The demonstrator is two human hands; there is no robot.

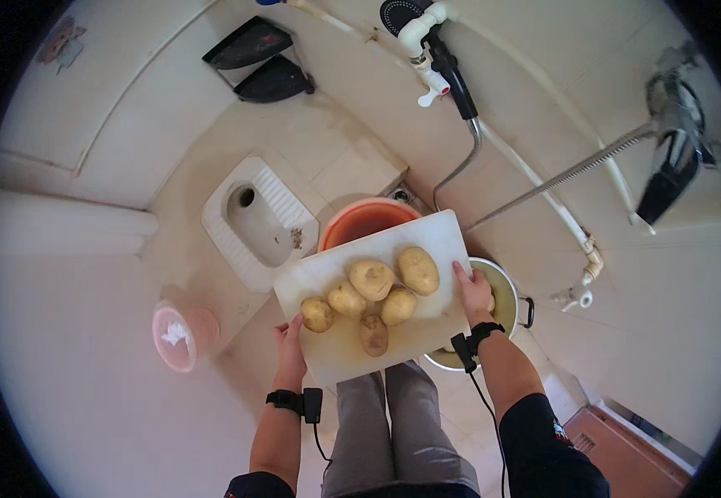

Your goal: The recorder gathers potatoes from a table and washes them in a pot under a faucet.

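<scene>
A white cutting board (pixel 422 332) is held out in front of me, tilted a little with its right side farther away. My left hand (pixel 291 353) grips its left edge, thumb on top. At the opposite edge my right hand (pixel 475 297) is closed on it the same way. Several unpeeled potatoes (pixel 372 280) rest on the board, the largest potato (pixel 418 270) toward the far right. One small potato (pixel 317 315) lies close to my left thumb. Fingers under the board are hidden.
An orange basin (pixel 360 209) stands partly behind the board. Under my right forearm is a pot (pixel 506 290) with black handles, some pale things inside. A squat toilet (pixel 248 224), a pink bin (pixel 186 336), black dustpans (pixel 273 79) and a hanging shower hose (pixel 559 178) surround me.
</scene>
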